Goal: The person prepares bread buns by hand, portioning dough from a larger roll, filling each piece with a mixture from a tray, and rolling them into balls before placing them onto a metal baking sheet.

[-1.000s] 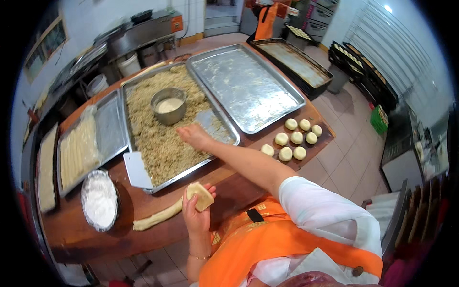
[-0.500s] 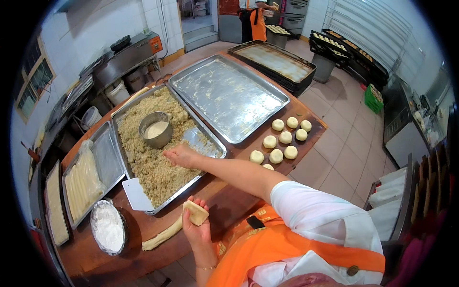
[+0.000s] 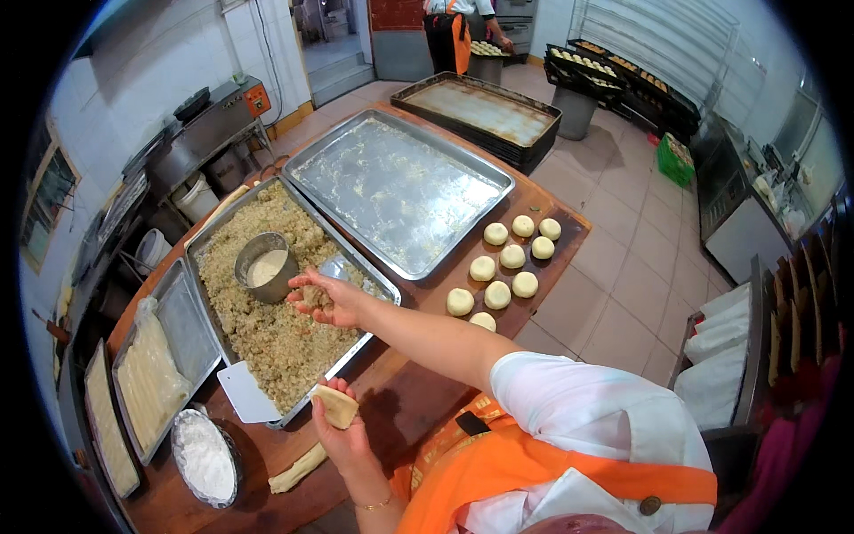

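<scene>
My left hand [image 3: 345, 438], near the front edge of the table, has its fingers curled around a flat piece of pale dough [image 3: 335, 407]. My right hand [image 3: 334, 301] is raised just over the metal tray of crumbly filling [image 3: 267, 356], its fingers cupped around a small clump of that filling [image 3: 313, 297]. Beside it, a round metal pot [image 3: 268, 267] with pale, grainy contents is set into the filling. A white flat scraper [image 3: 246, 393] rests on the tray's near corner. Below my left hand lies a strip of dough [image 3: 298, 469], partly hidden by that hand.
Several round dough balls [image 3: 511, 256] stand at the table's right. A greased metal tray [image 3: 400, 196] and stacked dark baking trays [image 3: 480, 109] lie behind. At left are a bowl of white flour [image 3: 206, 457] and plastic-covered dough strips [image 3: 151, 374]. A co-worker [image 3: 449, 40] stands at the back.
My right hand has lifted out of the filling and now holds a clump of it. My left hand still holds the dough piece. The whole view has shifted slightly.
</scene>
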Action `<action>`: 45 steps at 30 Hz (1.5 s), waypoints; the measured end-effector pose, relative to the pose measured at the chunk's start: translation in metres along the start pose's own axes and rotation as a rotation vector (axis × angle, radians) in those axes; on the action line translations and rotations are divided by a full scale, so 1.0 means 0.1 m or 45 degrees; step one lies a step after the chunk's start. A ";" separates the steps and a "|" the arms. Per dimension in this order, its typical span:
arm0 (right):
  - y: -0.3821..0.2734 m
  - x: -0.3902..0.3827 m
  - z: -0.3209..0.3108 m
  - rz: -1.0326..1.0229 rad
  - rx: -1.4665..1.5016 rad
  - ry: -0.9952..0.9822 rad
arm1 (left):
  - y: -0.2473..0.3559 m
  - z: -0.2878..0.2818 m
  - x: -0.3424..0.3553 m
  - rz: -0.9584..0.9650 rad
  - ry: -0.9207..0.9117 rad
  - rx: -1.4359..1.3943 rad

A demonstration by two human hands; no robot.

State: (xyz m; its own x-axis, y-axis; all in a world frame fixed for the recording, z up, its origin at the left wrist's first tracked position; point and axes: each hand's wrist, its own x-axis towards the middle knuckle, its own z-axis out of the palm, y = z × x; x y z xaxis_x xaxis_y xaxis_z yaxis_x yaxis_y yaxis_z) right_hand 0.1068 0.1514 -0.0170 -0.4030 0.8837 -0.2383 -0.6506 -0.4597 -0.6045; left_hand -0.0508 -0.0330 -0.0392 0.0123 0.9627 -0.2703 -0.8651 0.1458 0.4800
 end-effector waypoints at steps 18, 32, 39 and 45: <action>0.02 -0.16 0.14 -0.978 -1.843 -0.076 | 0.06 0.13 1.38 -0.012 0.169 0.231; 0.06 -0.22 -0.03 -0.898 -1.685 -0.182 | -0.04 0.24 1.38 0.123 0.134 0.370; 0.23 -0.18 -0.08 -1.176 -1.495 -0.206 | 0.03 0.24 1.27 0.310 0.050 0.591; 0.39 -0.22 0.06 -1.265 -1.534 -0.159 | 0.01 0.26 1.27 0.404 0.148 0.735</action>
State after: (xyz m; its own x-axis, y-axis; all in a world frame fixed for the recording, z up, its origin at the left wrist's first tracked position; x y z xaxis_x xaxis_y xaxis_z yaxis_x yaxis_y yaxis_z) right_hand 0.0863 0.1135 -0.0312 -0.2301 0.7373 0.6352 0.1755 0.6734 -0.7181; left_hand -0.0374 0.0949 -0.0513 -0.2803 0.9530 -0.1150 -0.4105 -0.0107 0.9118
